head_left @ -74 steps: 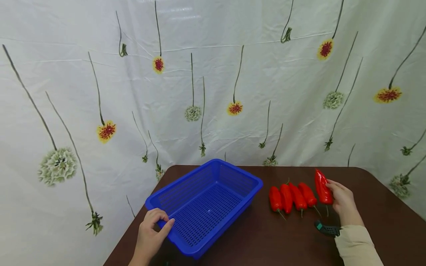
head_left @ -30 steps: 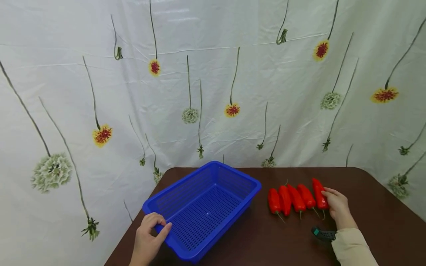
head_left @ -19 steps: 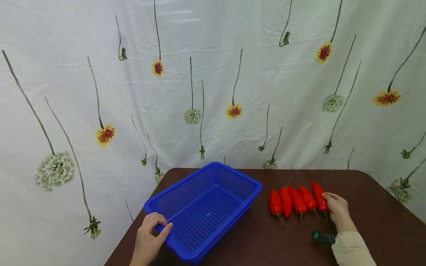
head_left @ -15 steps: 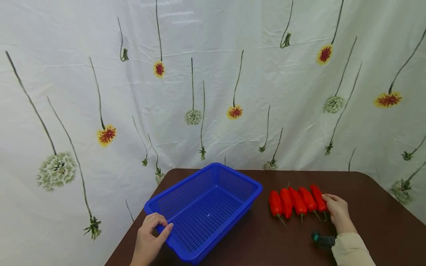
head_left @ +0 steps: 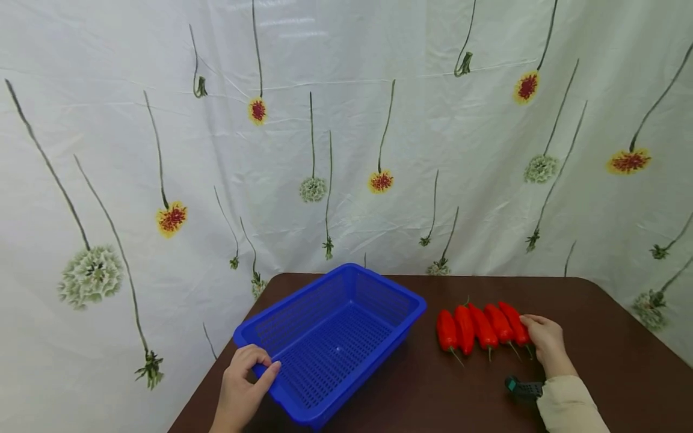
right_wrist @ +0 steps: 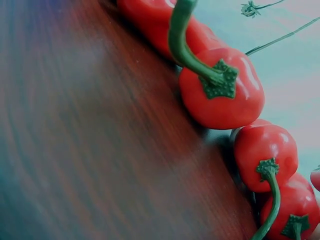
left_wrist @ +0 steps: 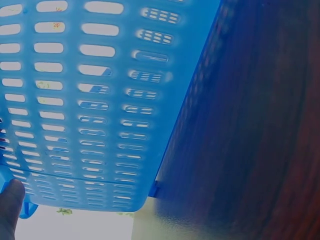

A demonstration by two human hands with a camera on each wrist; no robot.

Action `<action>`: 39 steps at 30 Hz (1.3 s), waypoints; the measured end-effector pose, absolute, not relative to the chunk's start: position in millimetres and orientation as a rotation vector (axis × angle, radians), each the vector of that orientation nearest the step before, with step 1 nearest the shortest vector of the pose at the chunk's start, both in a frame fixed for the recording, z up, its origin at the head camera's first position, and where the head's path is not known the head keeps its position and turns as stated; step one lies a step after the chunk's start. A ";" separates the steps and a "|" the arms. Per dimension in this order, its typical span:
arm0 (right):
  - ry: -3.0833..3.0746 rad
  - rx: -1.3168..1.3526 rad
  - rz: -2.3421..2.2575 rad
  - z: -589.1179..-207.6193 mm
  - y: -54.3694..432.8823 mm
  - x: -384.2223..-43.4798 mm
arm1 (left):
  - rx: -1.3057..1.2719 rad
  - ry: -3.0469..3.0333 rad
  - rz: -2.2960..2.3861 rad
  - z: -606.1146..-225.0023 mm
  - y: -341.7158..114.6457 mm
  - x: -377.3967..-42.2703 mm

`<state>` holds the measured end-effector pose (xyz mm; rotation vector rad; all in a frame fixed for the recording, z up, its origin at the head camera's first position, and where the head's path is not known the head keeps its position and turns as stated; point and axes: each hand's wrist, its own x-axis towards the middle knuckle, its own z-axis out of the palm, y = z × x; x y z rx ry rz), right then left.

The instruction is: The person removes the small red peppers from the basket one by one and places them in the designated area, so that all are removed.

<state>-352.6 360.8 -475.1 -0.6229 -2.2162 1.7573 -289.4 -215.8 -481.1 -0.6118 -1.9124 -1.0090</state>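
My left hand [head_left: 243, 385] grips the near-left rim of a blue plastic basket [head_left: 417, 300], with the thumb inside and the fingers over the edge. In the left wrist view the basket's slotted wall [left_wrist: 115, 125] fills the left side, and a fingertip [left_wrist: 14, 192] shows at the lower left. My right hand [head_left: 547, 340] pinches the rightmost red pepper [head_left: 511, 322] on its right side. Several more red peppers [head_left: 483, 328] lie side by side to its left, stems toward me. Close up in the right wrist view, a round pepper end [right_wrist: 222, 95] bears a green stem.
Everything stands on a dark brown table [head_left: 433, 385], with a white floral cloth [head_left: 346, 144] hanging behind it. A black strap [head_left: 522, 386] sits at my right wrist. The basket lies left of the pepper row.
The right hand has lowered the rightmost pepper beside the row and moved it left, close against its neighbour. The left hand and basket stay about where they were.
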 end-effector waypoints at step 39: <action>-2.876 0.544 0.613 -381.1 290.5 -358.6 | -0.793 -2.613 -0.489 -366.2 -216.7 -315.9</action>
